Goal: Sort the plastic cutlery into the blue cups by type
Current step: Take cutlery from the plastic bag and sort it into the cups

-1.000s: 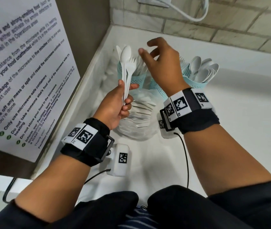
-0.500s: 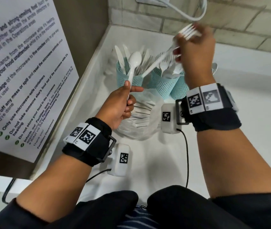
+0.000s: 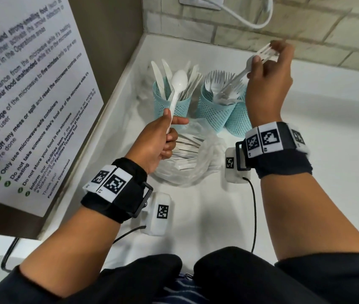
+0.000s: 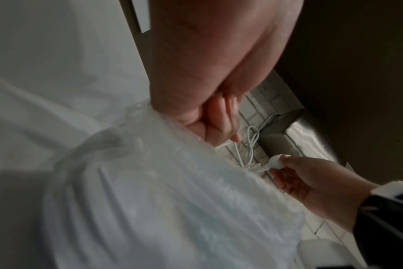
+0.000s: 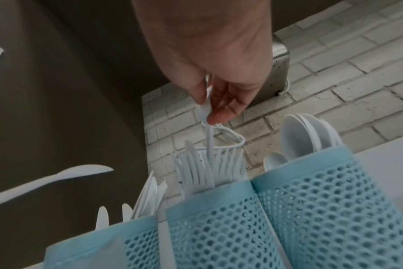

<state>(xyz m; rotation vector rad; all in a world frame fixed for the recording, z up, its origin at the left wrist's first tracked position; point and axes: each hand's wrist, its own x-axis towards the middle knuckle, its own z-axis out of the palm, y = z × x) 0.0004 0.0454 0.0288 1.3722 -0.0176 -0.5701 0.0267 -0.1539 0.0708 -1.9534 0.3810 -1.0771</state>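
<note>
Three blue mesh cups stand in the counter corner: the knife cup [image 3: 172,106] on the left, the fork cup [image 3: 215,108] in the middle, and the spoon cup [image 3: 237,121] half hidden behind my right wrist. My left hand [image 3: 172,130] grips a white spoon [image 3: 179,81] by its handle, bowl up, in front of the knife cup. My right hand [image 3: 268,62] pinches a white fork [image 3: 240,75] near its tines, with the handle slanting down over the fork cup. In the right wrist view my fingers [image 5: 219,112] pinch the fork [image 5: 205,107] above the fork cup [image 5: 214,227].
A clear plastic bag [image 3: 196,167] of loose white cutlery lies in front of the cups, under my left hand. A brown cabinet with a printed notice [image 3: 20,95] closes off the left. A tiled wall with a white cable [image 3: 251,20] runs behind. White counter [image 3: 327,128] stretches right.
My right hand took the fork out of my left hand and lifted it up and to the right, over the fork cup. My left hand stays in place, holding only the spoon.
</note>
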